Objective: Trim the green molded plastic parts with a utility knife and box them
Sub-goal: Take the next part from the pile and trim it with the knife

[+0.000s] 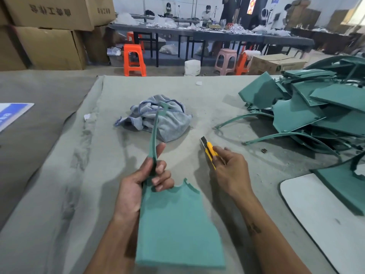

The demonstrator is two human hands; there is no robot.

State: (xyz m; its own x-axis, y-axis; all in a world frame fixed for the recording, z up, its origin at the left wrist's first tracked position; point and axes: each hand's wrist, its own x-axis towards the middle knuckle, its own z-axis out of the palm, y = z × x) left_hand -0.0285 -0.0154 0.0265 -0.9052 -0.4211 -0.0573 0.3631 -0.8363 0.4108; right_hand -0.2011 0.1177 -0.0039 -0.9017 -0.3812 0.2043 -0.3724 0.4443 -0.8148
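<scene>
My left hand (138,186) grips a green molded plastic part (175,224) where its flat panel narrows into a long thin arm; the arm rises toward the middle of the table. My right hand (231,171) holds a yellow utility knife (209,150), its black tip pointing up and away, a short way to the right of the part and apart from it. A heap of more green parts (308,107) lies at the right of the table.
A crumpled grey-blue cloth (166,119) lies behind the held part on the grey table cover (79,175). A white board (320,212) with a green part (345,182) on it sits at the right edge. Cardboard boxes (49,32) stand at the back left.
</scene>
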